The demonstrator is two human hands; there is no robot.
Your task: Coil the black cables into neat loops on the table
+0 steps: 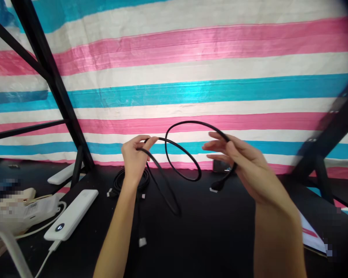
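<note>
A long black cable is held up in loose loops between my two hands. My left hand pinches it between thumb and fingers, with strands running out on both sides. Thumb against the cable, my right hand grips it near one end, its other fingers partly spread. Below that hand hangs a plug with a pale tip. Another plug with a light tip hangs under my left hand. Behind my left wrist, a coiled black cable lies on the black table, partly hidden.
At left a white power bank has a white cable plugged in, near a power strip. Another white device lies behind. A dark phone-like object is at the back. Black frame posts stand before a striped sheet.
</note>
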